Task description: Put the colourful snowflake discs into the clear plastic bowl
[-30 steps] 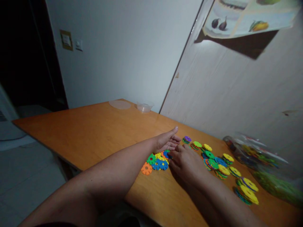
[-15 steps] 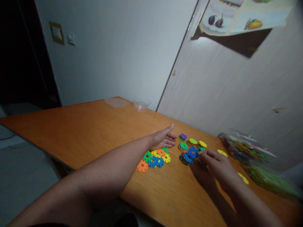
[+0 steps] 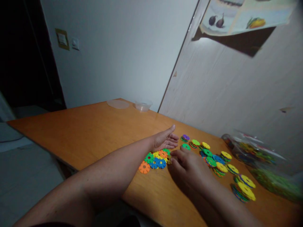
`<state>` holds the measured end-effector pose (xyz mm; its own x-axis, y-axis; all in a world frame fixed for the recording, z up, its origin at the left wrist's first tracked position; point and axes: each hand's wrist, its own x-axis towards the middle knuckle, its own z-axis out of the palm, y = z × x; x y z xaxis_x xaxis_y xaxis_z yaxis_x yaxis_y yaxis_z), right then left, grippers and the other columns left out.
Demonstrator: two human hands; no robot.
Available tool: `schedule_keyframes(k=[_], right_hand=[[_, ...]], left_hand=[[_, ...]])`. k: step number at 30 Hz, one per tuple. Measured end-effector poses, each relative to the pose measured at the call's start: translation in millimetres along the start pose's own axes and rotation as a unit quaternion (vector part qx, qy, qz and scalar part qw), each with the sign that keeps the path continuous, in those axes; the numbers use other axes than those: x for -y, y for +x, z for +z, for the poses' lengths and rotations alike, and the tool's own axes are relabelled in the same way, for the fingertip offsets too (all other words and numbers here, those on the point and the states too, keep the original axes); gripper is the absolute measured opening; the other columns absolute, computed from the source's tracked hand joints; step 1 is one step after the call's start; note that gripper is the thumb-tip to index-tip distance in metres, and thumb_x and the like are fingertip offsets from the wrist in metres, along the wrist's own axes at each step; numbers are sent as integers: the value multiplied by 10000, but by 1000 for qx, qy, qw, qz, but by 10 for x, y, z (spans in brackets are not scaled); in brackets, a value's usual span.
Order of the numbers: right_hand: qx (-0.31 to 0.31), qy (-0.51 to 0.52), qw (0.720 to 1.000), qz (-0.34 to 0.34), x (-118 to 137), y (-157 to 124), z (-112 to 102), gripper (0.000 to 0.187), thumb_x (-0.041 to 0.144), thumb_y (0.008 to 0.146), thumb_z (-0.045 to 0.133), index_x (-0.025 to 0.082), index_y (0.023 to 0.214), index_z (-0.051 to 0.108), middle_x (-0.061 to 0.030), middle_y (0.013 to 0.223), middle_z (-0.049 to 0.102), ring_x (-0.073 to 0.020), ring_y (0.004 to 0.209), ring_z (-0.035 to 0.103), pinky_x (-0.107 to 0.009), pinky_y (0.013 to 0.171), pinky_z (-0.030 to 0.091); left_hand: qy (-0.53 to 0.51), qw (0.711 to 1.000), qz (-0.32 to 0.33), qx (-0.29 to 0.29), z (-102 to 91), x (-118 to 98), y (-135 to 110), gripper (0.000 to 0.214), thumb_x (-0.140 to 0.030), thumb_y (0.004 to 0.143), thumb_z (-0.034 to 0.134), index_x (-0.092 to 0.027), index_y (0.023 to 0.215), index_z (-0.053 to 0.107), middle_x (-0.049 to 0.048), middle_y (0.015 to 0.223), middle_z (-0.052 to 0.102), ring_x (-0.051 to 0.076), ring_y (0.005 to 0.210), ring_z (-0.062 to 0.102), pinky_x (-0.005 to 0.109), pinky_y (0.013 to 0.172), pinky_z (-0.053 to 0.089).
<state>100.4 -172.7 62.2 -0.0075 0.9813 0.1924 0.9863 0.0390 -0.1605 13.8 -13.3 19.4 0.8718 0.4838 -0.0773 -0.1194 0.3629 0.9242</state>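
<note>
A flat cluster of joined flower-shaped plastic discs (image 3: 155,160), orange, green, yellow and blue, lies on the orange wooden table (image 3: 94,132). My left hand (image 3: 164,139) rests on its edge just behind the cluster, fingers stretched out and holding nothing. My right hand (image 3: 187,165) sits at the cluster's right side, its fingertips pinched at the cluster's right edge; what they hold is too small to make out. To the right, several small stacks of loose discs (image 3: 214,159) are spread over the table.
A clear plastic bag (image 3: 260,160) full of more discs lies at the right by the pale wall. A clear lid (image 3: 117,103) and a small clear tub (image 3: 143,106) sit at the table's far edge. The table's left edge drops to a tiled floor.
My right hand has moved left from the loose stacks back to the right edge of the joined cluster. My left hand has stayed in place.
</note>
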Motion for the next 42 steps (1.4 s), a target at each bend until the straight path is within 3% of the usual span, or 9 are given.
schedule_keyframes(k=[6,11,16,20,23,28,32,37,42], right_hand=[[49,-104,992,-41,146,190,120,234,293,899,459,227,920,682,-62,963,683,-196,837,615,-268,632,340],[-17,-111,992,-51,82,195,143,270,298,916,424,218,901,681,-67,947,681,-199,841,604,-274,641,344],[-112,45,989,84,-216,75,-18,279,400,889,449,218,843,655,-23,753,652,-174,701,575,-263,607,364],[-151,207,947,193,-589,-100,-139,305,481,829,510,208,715,587,23,581,540,-138,552,489,-244,517,346],[-147,262,923,240,-742,-209,-126,288,466,786,539,217,643,548,28,518,503,-131,483,455,-246,458,326],[-95,288,914,271,-797,-238,-47,251,457,707,580,218,631,571,15,488,532,-135,435,453,-257,419,318],[-128,211,936,250,-674,-220,-91,268,478,744,550,224,666,582,13,497,548,-140,448,467,-257,434,316],[-14,94,992,89,-189,-205,-41,265,402,869,451,231,781,633,-31,721,677,-180,667,601,-265,562,365],[29,-52,996,64,105,-94,170,246,374,894,445,229,837,635,-64,830,711,-199,737,625,-276,575,291]], left_hand=[[6,1000,-5,-6,16,-12,-11,743,-797,763,396,-125,1008,599,163,1204,576,261,1134,566,363,993,432],[8,1000,-6,-7,8,5,17,752,-812,742,407,-134,995,609,144,1155,596,241,1107,565,343,985,432],[5,1000,-2,-2,2,8,21,767,-819,731,418,-127,1006,602,143,1127,596,245,1092,565,365,971,439],[-3,1000,-12,-4,-2,3,23,756,-810,748,403,-125,997,604,158,1119,597,255,1076,589,368,970,448],[-1,1000,-11,-7,-6,0,27,750,-805,759,391,-124,984,610,168,1119,604,262,1079,596,371,971,454],[2,1000,-9,-15,-8,-8,26,774,-812,752,393,-114,1002,613,184,1140,603,269,1091,594,375,971,460],[6,1000,-10,-13,-14,-3,33,788,-817,749,386,-112,1016,615,185,1132,607,277,1097,590,389,983,453],[3,1000,-9,-6,-19,8,37,752,-808,755,392,-130,999,607,164,1115,614,270,1110,589,389,998,448],[7,1000,-11,-2,-11,1,29,755,-807,761,380,-127,1005,599,168,1147,599,272,1128,582,386,1007,441]])
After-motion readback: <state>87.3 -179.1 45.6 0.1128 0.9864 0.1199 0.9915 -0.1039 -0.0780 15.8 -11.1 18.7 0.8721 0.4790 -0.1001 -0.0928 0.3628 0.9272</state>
